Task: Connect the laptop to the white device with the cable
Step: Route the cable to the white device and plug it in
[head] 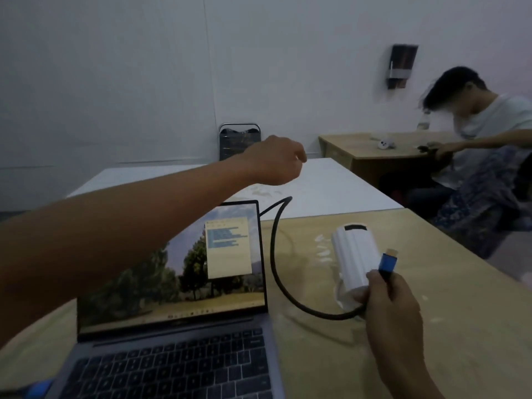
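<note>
Right hand (391, 303) closed round blue-shelled plug (388, 262) of black cable (275, 254), metal tip up and away, just beside white device (355, 260). Device lying on wooden desk (431, 283), long axis roughly toward/away from wearer, near end touching same hand; port not visible, so can't tell which face takes plug. Left hand (276, 162) curled loosely, raised over far end of desk above open laptop (178, 326), holding nothing visible. Cable looping back behind laptop lid; other end's hookup hidden. Judged: right hand much nearer, insertion its job. Blue object (40, 390) at lower-left edge, unclear.
</note>
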A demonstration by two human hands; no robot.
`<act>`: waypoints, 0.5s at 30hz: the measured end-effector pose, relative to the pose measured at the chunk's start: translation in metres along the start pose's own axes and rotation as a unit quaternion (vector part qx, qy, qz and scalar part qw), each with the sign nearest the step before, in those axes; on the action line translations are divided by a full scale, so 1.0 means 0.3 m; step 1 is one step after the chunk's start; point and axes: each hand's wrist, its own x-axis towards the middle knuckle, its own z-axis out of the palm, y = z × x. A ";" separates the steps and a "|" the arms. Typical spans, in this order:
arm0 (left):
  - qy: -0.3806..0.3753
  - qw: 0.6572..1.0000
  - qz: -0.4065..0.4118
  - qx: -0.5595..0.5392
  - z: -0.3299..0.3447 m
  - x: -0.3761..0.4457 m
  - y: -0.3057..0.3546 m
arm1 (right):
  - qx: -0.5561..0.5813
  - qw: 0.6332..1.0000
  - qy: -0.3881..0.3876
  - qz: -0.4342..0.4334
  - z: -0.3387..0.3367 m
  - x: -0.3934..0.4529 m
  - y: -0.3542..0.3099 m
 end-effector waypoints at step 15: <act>-0.032 0.974 -0.058 -0.215 0.388 -0.394 0.176 | 0.071 0.985 -0.067 0.141 -0.190 -0.077 0.183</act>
